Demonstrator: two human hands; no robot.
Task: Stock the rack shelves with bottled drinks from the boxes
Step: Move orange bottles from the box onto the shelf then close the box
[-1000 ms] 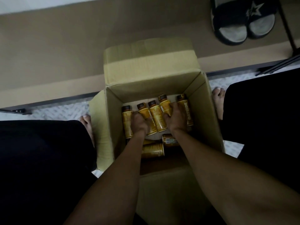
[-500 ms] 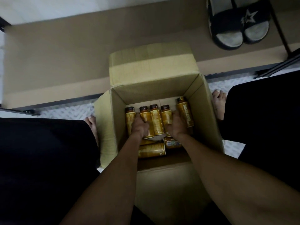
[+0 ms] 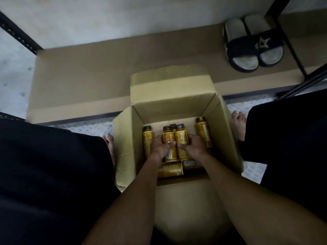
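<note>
Both hands reach down into an open cardboard box (image 3: 219,121) that stands on the floor between the person's bare feet. The left hand (image 3: 160,147) has its grip wrapped round a gold bottle (image 3: 169,138) with a dark cap, and the right hand (image 3: 193,147) has its grip closed round a second gold bottle (image 3: 180,137) just beside it; the two bottles touch. A left bottle (image 3: 147,138) and a right bottle (image 3: 203,131) sit apart near the box walls, and two more bottles (image 3: 169,170) lie on their sides nearer the person. Beyond the box a low shelf (image 3: 79,76) lined with cardboard carries a pair of sandals (image 3: 253,45)
</note>
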